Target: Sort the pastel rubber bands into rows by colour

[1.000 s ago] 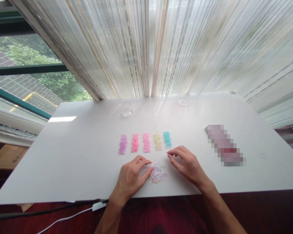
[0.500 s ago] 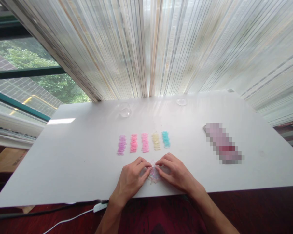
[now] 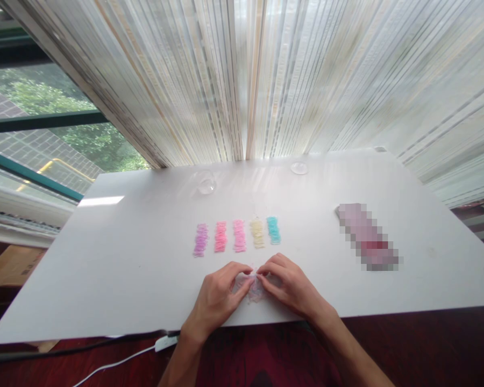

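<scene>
Near the front edge of the white table (image 3: 116,279), my left hand (image 3: 219,290) and my right hand (image 3: 292,282) meet over a small pile of mixed pastel rubber bands (image 3: 256,294). My left thumb and index finger curve with a narrow gap between their tips. The right thumb and index finger are pinched together; whatever is between them is too small to make out. Beyond my hands lie strips of small bands in a row: purple (image 3: 200,240), coral pink (image 3: 220,237), light pink (image 3: 239,236), pale yellow (image 3: 257,234) and turquoise (image 3: 273,230).
A clear round dish (image 3: 206,183) and a clear round lid (image 3: 299,168) lie at the back of the table. To the right is a pixelated pinkish phone-shaped object (image 3: 367,236). A white cable (image 3: 116,365) hangs below the front edge; a striped curtain (image 3: 210,80) borders the back.
My left thumb and index fingertips have parted slightly and shifted a little right. My right hand stays almost in place. The rows of bands look the same.
</scene>
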Demonstrator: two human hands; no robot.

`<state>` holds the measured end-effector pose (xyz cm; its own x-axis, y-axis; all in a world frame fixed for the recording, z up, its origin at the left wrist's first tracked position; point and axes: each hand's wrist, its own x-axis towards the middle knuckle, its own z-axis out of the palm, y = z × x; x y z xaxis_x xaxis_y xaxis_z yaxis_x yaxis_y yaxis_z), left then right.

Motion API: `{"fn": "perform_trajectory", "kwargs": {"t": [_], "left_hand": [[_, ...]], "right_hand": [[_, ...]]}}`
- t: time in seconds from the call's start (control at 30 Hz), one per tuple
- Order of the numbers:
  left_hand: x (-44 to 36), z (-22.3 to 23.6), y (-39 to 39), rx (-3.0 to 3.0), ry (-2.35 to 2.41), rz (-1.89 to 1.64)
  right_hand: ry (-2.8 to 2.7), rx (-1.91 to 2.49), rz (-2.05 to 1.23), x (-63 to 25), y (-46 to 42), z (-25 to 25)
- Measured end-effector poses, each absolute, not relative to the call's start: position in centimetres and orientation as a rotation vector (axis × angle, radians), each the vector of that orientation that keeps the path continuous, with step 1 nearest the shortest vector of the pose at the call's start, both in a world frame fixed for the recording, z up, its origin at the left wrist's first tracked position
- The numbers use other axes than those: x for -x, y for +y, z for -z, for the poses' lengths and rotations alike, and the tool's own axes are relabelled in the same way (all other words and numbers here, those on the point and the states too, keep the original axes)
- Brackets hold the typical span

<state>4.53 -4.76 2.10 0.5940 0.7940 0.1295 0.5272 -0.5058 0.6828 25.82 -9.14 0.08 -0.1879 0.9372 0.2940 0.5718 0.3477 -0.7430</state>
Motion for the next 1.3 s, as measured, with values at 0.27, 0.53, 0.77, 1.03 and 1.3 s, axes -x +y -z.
{"fn": "perform_trajectory", "kwargs": {"t": [0.27,0.53,0.77,1.03,1.3], "left_hand": [[-4.6,-2.0,-5.1,-2.276,0.995,-0.711],[-4.6,-1.8,-5.0,-2.256,0.874,-0.832],[-4.2,-1.9,-5.0,-2.218,0.926,-0.816],[-4.0,-1.5,-4.8,-2.302,0.971,-0.776],[-4.5,-2.2,-5.1,-2.217,0.989,-0.751]], "right_hand": [[-1.84,1.313,-0.61,-25.7,-9.2,0.1],[-1.821,1.303,-0.611,-25.7,-9.3,-0.3],[-1.808,1.328,-0.616,-26.1,-9.4,-0.2],[-1.795,1.343,-0.6,-26.7,-9.6,-0.5],[-1.802,1.323,-0.62,-26.3,-9.8,-0.7]]}}
